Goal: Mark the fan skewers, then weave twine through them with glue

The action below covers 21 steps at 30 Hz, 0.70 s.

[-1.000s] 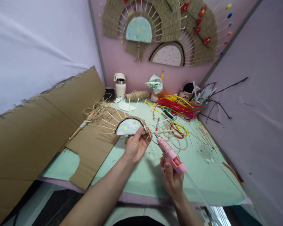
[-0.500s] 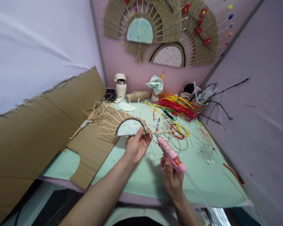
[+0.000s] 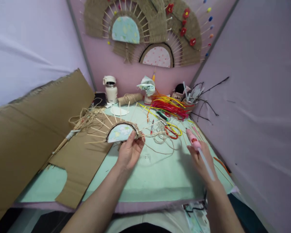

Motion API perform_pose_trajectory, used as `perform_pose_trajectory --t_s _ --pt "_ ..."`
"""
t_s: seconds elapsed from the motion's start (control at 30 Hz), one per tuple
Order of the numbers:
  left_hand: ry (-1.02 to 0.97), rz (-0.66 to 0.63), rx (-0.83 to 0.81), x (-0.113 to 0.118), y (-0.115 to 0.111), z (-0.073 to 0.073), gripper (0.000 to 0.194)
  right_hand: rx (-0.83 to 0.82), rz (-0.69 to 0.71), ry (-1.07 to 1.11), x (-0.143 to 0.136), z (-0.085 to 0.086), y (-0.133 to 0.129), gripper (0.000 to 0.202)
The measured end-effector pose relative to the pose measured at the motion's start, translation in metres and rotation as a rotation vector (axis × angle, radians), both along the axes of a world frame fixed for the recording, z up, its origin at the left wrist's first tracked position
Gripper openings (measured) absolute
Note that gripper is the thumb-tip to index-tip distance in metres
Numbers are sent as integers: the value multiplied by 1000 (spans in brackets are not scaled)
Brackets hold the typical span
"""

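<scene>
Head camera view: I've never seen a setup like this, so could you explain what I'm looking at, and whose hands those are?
There is no robot here: these are a person's bare hands, and every picture comes from one camera worn on that person's head, looking forward and down.

The left hand holds a half-round piece with pale blue floral fabric, dark edging and thin wooden sticks fanning out. The right hand holds a pink glue gun, with a long translucent stick at its back.

On the pale green tabletop lie flat brown cardboard, loose beige twine and a pile of red and yellow fuzzy stems. Behind them stands a cream bottle.
</scene>
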<state>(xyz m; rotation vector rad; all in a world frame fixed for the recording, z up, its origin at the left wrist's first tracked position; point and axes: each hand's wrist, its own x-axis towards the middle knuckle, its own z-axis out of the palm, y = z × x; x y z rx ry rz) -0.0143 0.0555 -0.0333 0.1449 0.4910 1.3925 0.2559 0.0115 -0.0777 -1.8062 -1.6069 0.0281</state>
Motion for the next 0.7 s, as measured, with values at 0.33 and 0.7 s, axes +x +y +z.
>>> perform_pose_trajectory --t_s 0.33,0.7 --pt "52 4 -12 4 2 -4 8 -431 -212 -416 88 -11 15 36" --pt "147 20 78 8 -3 -6 19 -64 450 434 -106 42 6 22"
